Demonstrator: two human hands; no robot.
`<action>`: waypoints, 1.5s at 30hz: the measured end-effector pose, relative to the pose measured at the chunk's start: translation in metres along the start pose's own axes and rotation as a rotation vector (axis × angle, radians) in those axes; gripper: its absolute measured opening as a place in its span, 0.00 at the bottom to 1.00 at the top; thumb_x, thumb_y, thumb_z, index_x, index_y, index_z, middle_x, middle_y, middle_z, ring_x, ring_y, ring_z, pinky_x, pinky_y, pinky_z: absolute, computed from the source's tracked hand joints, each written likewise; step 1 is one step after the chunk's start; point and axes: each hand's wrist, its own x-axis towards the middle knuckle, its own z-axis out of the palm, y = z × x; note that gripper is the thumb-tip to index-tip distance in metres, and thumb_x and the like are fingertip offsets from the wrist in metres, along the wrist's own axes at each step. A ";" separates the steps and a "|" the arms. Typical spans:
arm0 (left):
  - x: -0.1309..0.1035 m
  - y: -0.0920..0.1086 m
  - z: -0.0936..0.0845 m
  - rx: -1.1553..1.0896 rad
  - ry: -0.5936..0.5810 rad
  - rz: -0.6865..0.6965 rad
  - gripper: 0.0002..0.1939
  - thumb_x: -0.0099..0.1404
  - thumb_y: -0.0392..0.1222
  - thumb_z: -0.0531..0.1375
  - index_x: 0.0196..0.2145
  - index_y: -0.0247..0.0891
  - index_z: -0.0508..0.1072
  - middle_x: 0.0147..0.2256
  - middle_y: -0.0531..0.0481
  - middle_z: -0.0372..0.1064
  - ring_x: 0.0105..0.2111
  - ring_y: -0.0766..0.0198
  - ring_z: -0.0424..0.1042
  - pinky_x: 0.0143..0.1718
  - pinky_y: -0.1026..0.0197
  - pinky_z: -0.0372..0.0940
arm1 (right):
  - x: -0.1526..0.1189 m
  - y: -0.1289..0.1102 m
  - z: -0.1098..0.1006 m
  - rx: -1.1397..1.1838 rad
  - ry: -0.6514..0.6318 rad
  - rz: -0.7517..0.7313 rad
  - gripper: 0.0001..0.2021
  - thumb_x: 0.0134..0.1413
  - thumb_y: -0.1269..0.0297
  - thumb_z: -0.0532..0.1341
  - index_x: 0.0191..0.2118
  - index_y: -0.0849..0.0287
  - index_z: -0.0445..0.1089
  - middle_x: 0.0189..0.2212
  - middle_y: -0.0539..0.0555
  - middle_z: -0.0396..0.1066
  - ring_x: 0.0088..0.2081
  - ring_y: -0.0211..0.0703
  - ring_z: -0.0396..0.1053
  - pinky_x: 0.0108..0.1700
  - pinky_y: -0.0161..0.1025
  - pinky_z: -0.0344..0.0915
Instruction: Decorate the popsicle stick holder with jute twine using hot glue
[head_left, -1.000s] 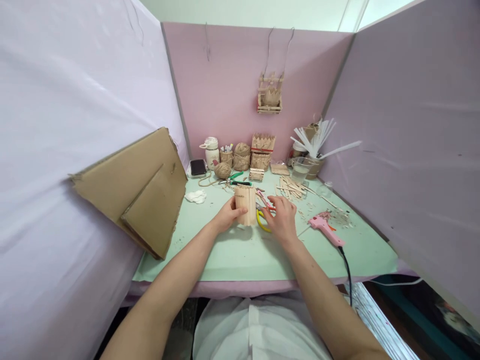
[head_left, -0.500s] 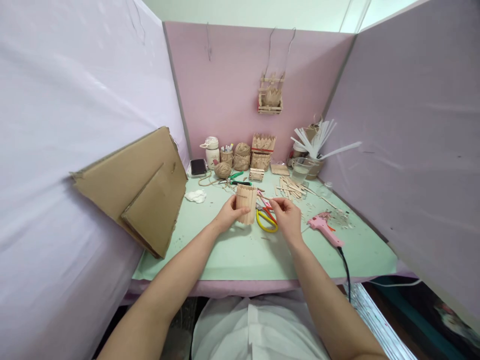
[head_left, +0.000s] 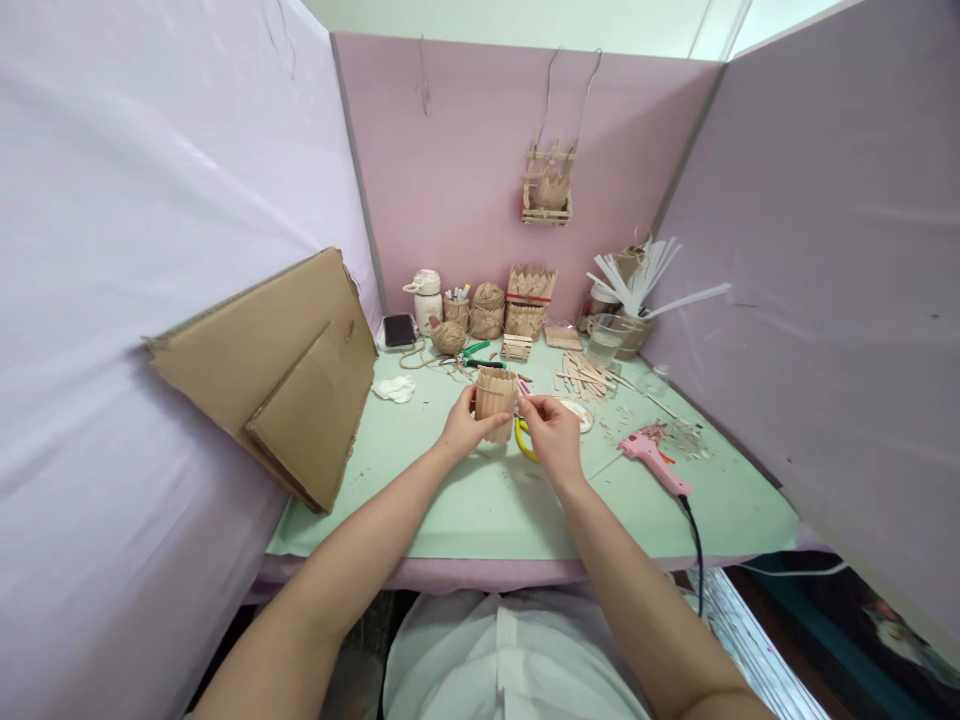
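My left hand point(head_left: 463, 428) is wrapped round a small upright cup made of wooden craft sticks point(head_left: 495, 400), thumb across its front. A thin line runs across the cup near its top. My right hand point(head_left: 551, 425) pinches with thumb and finger close to the cup's right side; what it holds is too small to make out. Behind and below the right hand, yellow-handled scissors point(head_left: 523, 440) lie partly covered. A round white item point(head_left: 579, 415) shows just beyond that hand.
To the right lies a pink glue gun point(head_left: 652, 460) with a black cord. Loose craft sticks point(head_left: 586, 375), a clear cup point(head_left: 604, 340), green-handled pliers point(head_left: 484, 363) and twine balls point(head_left: 448, 338) are farther back. Cardboard sheets point(head_left: 285, 370) lean at the left.
My right hand has moved left, up to the cup, now covering more of the scissors and uncovering the round white item. The left hand keeps hold of the cup, which is turned slightly.
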 end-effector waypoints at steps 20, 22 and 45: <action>-0.001 -0.004 0.001 0.215 0.148 0.143 0.29 0.45 0.45 0.69 0.44 0.38 0.66 0.44 0.44 0.66 0.46 0.54 0.64 0.47 0.54 0.59 | -0.002 0.004 0.017 -0.198 0.063 -0.306 0.09 0.55 0.62 0.55 0.32 0.58 0.71 0.31 0.54 0.72 0.34 0.43 0.67 0.38 0.41 0.63; -0.001 -0.005 0.002 0.186 0.122 0.142 0.29 0.46 0.46 0.69 0.44 0.38 0.66 0.44 0.44 0.66 0.46 0.54 0.65 0.47 0.55 0.59 | 0.000 0.004 0.016 -0.174 0.069 -0.273 0.08 0.54 0.62 0.56 0.31 0.58 0.70 0.29 0.53 0.71 0.33 0.42 0.66 0.37 0.40 0.63; -0.001 0.000 0.001 0.082 0.056 0.102 0.29 0.45 0.44 0.69 0.44 0.37 0.66 0.44 0.45 0.67 0.45 0.55 0.66 0.46 0.55 0.61 | 0.005 0.000 0.012 -0.049 0.027 -0.104 0.08 0.48 0.59 0.59 0.29 0.59 0.69 0.28 0.51 0.71 0.29 0.39 0.66 0.35 0.38 0.64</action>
